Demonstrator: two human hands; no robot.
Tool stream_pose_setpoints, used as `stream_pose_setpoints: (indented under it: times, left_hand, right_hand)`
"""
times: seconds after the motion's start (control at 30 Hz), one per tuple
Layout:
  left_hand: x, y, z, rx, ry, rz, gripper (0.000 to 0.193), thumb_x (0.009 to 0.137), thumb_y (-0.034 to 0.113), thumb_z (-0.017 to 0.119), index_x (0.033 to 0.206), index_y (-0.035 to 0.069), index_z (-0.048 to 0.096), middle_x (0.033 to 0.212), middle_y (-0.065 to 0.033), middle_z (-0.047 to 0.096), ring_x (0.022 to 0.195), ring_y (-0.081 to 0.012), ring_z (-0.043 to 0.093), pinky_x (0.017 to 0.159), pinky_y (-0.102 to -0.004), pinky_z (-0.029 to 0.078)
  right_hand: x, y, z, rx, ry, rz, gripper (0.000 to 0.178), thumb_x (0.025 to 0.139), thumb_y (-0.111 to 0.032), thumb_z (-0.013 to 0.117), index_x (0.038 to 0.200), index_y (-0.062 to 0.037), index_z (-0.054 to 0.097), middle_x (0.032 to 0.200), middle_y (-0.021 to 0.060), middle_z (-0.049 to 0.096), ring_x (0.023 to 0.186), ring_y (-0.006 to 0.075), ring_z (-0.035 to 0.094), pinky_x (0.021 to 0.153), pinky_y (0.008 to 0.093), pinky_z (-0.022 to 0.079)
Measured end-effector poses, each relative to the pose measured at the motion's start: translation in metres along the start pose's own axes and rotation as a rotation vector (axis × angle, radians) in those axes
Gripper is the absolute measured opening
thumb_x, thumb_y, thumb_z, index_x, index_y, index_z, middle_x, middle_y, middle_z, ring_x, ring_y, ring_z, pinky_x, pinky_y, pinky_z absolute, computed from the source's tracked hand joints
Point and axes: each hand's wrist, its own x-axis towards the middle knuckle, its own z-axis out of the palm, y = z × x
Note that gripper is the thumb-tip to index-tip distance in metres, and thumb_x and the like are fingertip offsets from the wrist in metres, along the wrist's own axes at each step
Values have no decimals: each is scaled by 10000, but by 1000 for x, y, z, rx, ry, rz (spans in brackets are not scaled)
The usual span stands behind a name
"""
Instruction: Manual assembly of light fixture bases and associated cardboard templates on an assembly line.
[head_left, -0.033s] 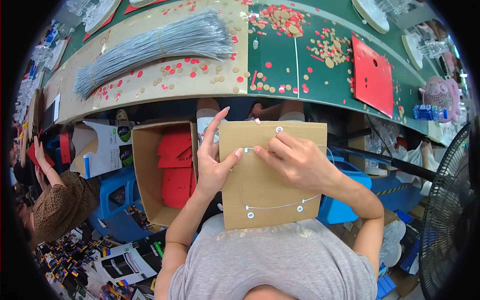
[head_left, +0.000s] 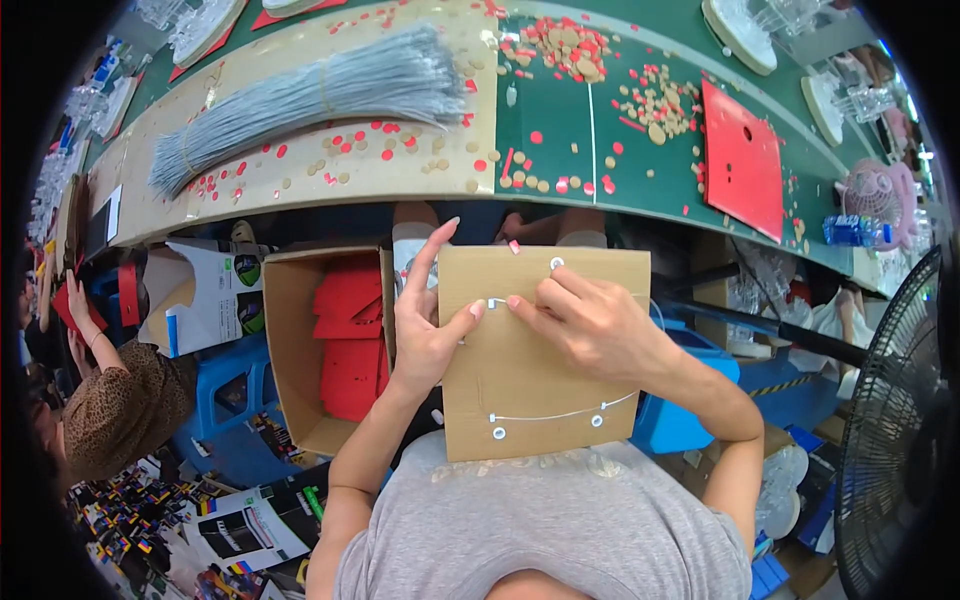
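Observation:
A brown cardboard panel (head_left: 540,370) lies upright before my chest, against the grey shirt. My left hand (head_left: 425,325) holds its left edge, thumb on the front and index finger stretched up. My right hand (head_left: 595,320) is over the upper part, index finger and thumb closed on a thin pale wire tie (head_left: 503,301) near the left thumb. Lower down, another stretch of wire (head_left: 550,417) runs across the panel between two small white tabs. White ringed eyelets (head_left: 499,433) sit near the bottom and top. A wire loop bulges past the right edge; the right hand hides part of it.
Ahead is a table with a bundle of grey wire ties (head_left: 320,90), scattered red and brown discs (head_left: 570,45) and a red panel (head_left: 742,155). An open carton (head_left: 290,370) of red sheets stands left, a black fan (head_left: 890,430) right. Another person (head_left: 120,400) works at far left.
The panel and both hands sit almost where they were. The view has shifted slightly; both hands keep the same pose.

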Motion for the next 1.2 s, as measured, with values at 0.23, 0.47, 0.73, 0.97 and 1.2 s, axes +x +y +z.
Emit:
stream_pose_setpoints:
  times: [0.23,0.47,0.73,0.97,1.2]
  left_hand:
    - [4,-3,4,-20,-35,50,801,864,-102,580,1597,54,295,1261,-119,655,1124,-142,636,972,-288,496]
    - [9,-3,8,-15,-13,53,787,828,-89,596,1571,33,366,1268,-99,652,1067,-97,625,923,-242,492]
    - [11,-4,9,0,-2,43,802,809,-91,591,1570,30,369,1267,-100,653,1082,-103,625,944,-255,493]
    - [11,-2,9,-35,15,19,790,786,-98,583,1547,23,412,1256,-107,661,1076,-109,630,955,-261,489]
    - [11,-1,8,-52,12,8,787,782,-101,576,1544,23,420,1263,-108,659,1096,-112,623,960,-264,483]
  right_hand:
    - [-7,14,-4,44,-163,-20,481,803,-119,630,1264,15,641,975,80,524,958,203,584,650,293,565]
    - [-7,19,-3,119,-87,-27,580,707,-72,682,1284,-20,662,864,47,447,811,185,543,593,308,544]
    - [-6,13,-6,32,-101,-28,614,728,-89,678,1334,-4,621,895,56,442,829,191,543,636,301,558]
    - [-4,12,0,-47,-80,-93,597,742,-113,664,1316,43,618,884,58,455,832,195,551,673,310,565]
    - [-1,17,2,-58,-92,-143,594,733,-134,654,1297,50,627,884,60,464,835,195,558,713,316,557]
